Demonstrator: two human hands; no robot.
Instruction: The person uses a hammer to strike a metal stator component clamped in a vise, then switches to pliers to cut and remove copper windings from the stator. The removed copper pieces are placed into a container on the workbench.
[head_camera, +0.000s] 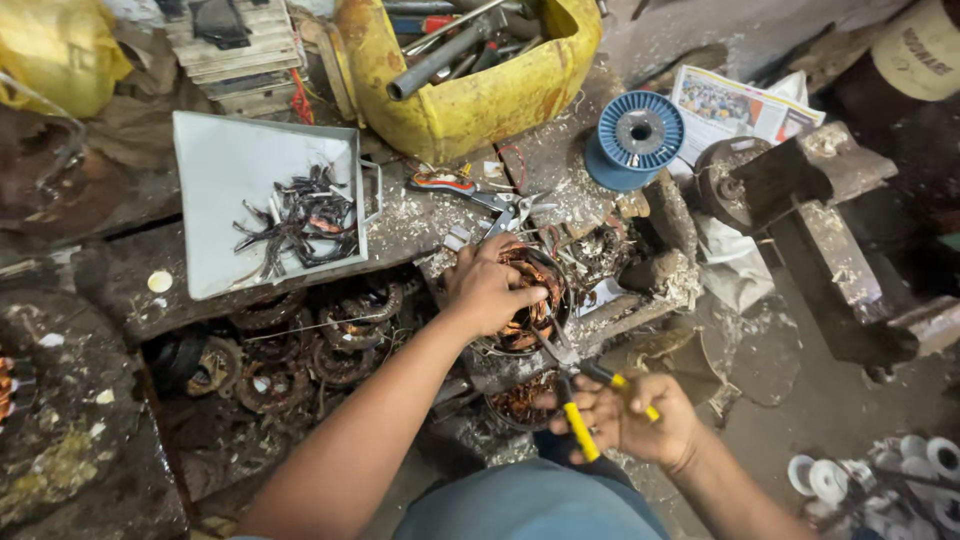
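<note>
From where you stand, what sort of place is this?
Probably a small motor-rewinding repair workshop: a copper-wound stator under the left hand, yellow-handled pliers in the right hand, and a blue wire spool on the littered bench.

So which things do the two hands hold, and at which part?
The right hand holds pliers by their yellow-and-black handles. The left hand rests on the round motor stator, gripping its rim and copper windings.
</note>
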